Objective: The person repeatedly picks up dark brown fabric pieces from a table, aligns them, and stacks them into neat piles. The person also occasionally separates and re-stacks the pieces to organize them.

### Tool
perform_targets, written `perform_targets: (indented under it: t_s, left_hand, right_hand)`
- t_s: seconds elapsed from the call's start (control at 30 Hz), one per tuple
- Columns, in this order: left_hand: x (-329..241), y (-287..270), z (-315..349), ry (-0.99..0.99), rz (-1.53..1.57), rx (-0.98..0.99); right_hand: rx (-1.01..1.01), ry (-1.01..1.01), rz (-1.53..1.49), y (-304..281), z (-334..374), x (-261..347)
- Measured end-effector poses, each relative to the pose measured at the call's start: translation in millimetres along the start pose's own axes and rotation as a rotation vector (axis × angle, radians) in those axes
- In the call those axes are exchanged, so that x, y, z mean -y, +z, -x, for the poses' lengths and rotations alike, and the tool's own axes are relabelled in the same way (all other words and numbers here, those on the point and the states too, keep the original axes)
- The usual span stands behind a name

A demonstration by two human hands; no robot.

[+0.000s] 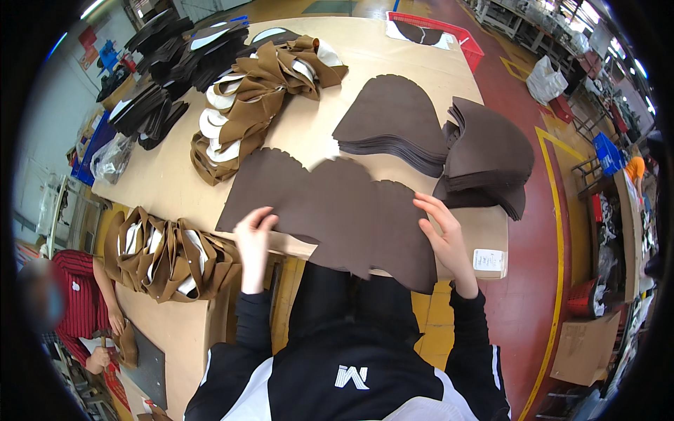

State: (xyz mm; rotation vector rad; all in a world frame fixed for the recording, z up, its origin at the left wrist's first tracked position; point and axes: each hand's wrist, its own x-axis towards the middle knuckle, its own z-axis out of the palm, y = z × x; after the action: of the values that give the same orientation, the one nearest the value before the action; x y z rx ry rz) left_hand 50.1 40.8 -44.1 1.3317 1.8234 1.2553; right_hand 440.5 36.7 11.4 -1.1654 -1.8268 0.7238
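Three dark brown flat cut pieces, rounded at the top with small notches, lie overlapping in front of me: a left piece [261, 184], a blurred middle piece [337, 210] and a right piece [401, 228]. The lower parts of the middle and right pieces reach past the table's near edge. My left hand [254, 237] rests at the low side of the left piece, thumb and forefinger apart. Along the outer edge of the right piece, my right hand [444, 235] has its fingers stretched out and touching it. Neither hand visibly grips a piece.
Beyond stand a stack of dark brown pieces [390, 116] and another stack [488, 151] at right. Folded tan pieces with white parts [256, 105] lie left, with a second bundle [175, 259] nearer. A co-worker [78, 288] sits at lower left. A red basket [467, 45] is far right.
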Motion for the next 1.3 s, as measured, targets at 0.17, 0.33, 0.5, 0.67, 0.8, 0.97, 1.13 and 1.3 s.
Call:
perform_targets:
  t_s: [0.17, 0.33, 0.5, 0.67, 0.8, 0.97, 1.13, 1.3]
  left_hand:
    - [45.9, -58.5, -28.4, 0.214, -0.494, -0.311]
    - [3.3, -20.7, 21.3, -0.010, 0.026, -0.021]
    - [-20.2, 51.8, 67.4, 0.037, 0.009, 0.395]
    - [-22.3, 57.9, 65.0, -0.083, 0.161, 0.466]
    - [-21.4, 57.3, 55.8, -0.111, 0.251, 0.511]
    - [-7.8, 60.0, 43.1, -0.192, 0.346, 0.552]
    - [-6.7, 60.3, 44.6, -0.221, 0.365, 0.529]
    - [-11.3, 54.6, 41.6, -0.233, 0.408, 0.564]
  right_hand:
    - [-0.090, 0.032, 0.381, 36.8, -12.9, -65.9]
    - [0.031, 0.131, 0.468, 46.8, -5.1, -58.2]
    - [-0.057, 0.221, 0.152, 45.7, -5.5, -63.1]
    - [-0.126, 0.215, 0.139, 46.6, 8.9, -76.3]
    - [-0.040, 0.206, 0.476, 54.8, 0.5, -58.8]
    - [-0.095, 0.238, 0.270, 54.6, 0.1, -54.5]
    - [-0.107, 0.257, 0.362, 56.1, 9.0, -64.7]
    - [-0.159, 0.246, 0.164, 50.4, -0.4, -67.2]
